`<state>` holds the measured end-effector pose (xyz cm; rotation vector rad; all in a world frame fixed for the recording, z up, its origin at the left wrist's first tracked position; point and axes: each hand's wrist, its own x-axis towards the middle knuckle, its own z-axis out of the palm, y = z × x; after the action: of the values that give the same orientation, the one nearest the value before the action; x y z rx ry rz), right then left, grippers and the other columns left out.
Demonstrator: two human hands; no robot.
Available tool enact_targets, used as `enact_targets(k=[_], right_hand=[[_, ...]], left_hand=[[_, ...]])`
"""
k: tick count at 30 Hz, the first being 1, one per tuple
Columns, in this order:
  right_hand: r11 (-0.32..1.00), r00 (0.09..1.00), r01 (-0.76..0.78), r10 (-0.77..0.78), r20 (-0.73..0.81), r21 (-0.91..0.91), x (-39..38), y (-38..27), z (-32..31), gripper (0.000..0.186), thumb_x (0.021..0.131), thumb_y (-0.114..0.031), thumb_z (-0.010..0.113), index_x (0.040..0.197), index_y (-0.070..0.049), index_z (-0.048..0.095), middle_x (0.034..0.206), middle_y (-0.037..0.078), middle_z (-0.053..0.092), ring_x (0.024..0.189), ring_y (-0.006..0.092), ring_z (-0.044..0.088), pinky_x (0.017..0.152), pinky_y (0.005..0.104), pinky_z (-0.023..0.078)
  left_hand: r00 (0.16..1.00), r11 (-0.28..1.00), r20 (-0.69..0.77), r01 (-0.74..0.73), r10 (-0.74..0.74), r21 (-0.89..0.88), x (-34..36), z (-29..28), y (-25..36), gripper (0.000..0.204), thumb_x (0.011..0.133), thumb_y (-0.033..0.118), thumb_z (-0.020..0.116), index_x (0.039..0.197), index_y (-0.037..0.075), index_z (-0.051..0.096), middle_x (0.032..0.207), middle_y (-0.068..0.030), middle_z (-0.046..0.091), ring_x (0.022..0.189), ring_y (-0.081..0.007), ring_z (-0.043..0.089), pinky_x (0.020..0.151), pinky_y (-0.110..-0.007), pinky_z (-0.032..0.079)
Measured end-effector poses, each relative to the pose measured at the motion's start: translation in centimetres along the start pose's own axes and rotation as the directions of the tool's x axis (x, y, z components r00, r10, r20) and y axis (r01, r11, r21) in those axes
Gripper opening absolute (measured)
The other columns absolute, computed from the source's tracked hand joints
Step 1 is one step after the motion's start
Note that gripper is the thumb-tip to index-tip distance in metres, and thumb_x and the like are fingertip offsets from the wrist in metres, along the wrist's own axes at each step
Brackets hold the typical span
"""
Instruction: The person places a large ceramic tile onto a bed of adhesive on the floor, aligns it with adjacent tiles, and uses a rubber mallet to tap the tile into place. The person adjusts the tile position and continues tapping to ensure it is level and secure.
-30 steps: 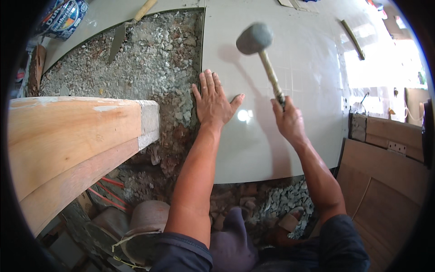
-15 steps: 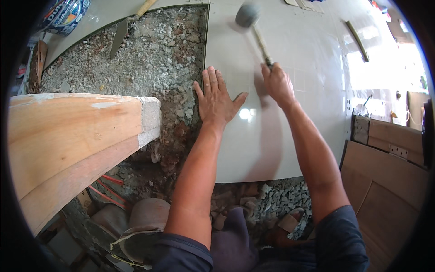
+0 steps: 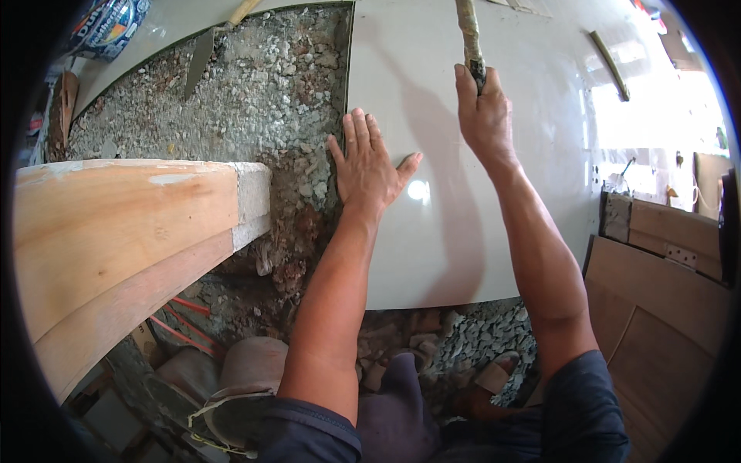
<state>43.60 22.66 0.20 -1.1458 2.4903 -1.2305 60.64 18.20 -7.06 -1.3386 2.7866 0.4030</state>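
Observation:
My left hand (image 3: 363,163) lies flat with spread fingers at the left edge of a large pale glossy floor tile (image 3: 421,255). Its fingertips are by the gap along bare rubble. To the right, my right hand (image 3: 486,116) is closed round the handle of a mallet (image 3: 470,35), raised above the tile. The mallet's head is out of the picture at the top; only the handle shows. A shadow of my right arm and the mallet falls across the tile.
Left of the tile spreads rough rubble (image 3: 262,92) with a trowel (image 3: 202,62) on it. A wooden door frame (image 3: 131,208) juts in from the left. A blue bucket (image 3: 112,31) stands far left; a stick (image 3: 610,65) lies far right. Wooden panels (image 3: 664,309) lean at the right.
My right hand has moved up and slightly right with the mallet, whose head has left the picture. My left hand has stayed flat on the tile.

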Motion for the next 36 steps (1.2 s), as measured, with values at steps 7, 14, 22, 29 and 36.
enact_targets(k=[7,14,22,29,36], right_hand=[[0.973,0.979,-0.087,0.123,0.160,-0.214,2.4,-0.4,1.5,0.050,0.096,-0.047,0.050,0.093,0.002,0.056,0.072,0.025,0.064,0.073,0.0428,0.065,0.067,0.0497,0.049],[0.944,0.951,-0.166,0.230,0.207,-0.285,4.4,0.1,2.4,0.051,0.096,-0.047,0.048,0.095,0.003,0.059,0.082,0.026,0.066,0.082,0.0430,0.065,0.073,0.0500,0.050],[0.962,0.964,-0.168,0.205,0.166,-0.216,5.0,0.1,3.1,0.052,0.094,-0.049,0.049,0.092,0.001,0.059,0.087,0.027,0.067,0.090,0.0453,0.064,0.079,0.0509,0.049],[0.952,0.950,-0.201,0.246,0.190,-0.230,4.0,1.7,2.0,0.054,0.095,-0.050,0.048,0.096,0.003,0.059,0.084,0.026,0.067,0.084,0.0437,0.064,0.076,0.0512,0.049],[0.913,0.911,-0.340,0.379,0.164,-0.226,3.2,2.1,-0.9,0.051,0.096,-0.046,0.047,0.096,0.003,0.059,0.083,0.026,0.066,0.084,0.0433,0.064,0.076,0.0513,0.049]], left_hand=[[1.000,1.000,0.026,0.016,-0.016,0.009,0.1,-0.3,0.1,0.104,0.086,0.075,0.039,0.151,-0.003,0.017,0.161,-0.0166,0.010,0.150,-0.0286,0.003,0.118,-0.054,0.005],[0.999,1.000,0.052,0.004,-0.004,0.012,0.2,-0.3,0.1,0.103,0.086,0.074,0.039,0.151,-0.004,0.016,0.160,-0.0188,0.011,0.150,-0.0297,0.003,0.118,-0.055,0.005],[1.000,1.000,0.008,0.004,-0.004,0.000,0.1,-0.1,0.1,0.104,0.086,0.074,0.041,0.150,-0.004,0.017,0.159,-0.0198,0.012,0.149,-0.0302,0.005,0.118,-0.056,0.006],[1.000,1.000,0.004,-0.004,0.004,0.024,0.2,0.0,0.0,0.104,0.086,0.075,0.040,0.150,-0.004,0.018,0.159,-0.0197,0.012,0.149,-0.0297,0.004,0.118,-0.056,0.006],[0.999,1.000,0.030,0.013,-0.014,0.006,0.1,-0.1,0.2,0.105,0.086,0.076,0.039,0.151,-0.004,0.017,0.160,-0.0189,0.008,0.150,-0.0287,0.001,0.117,-0.057,0.005]])
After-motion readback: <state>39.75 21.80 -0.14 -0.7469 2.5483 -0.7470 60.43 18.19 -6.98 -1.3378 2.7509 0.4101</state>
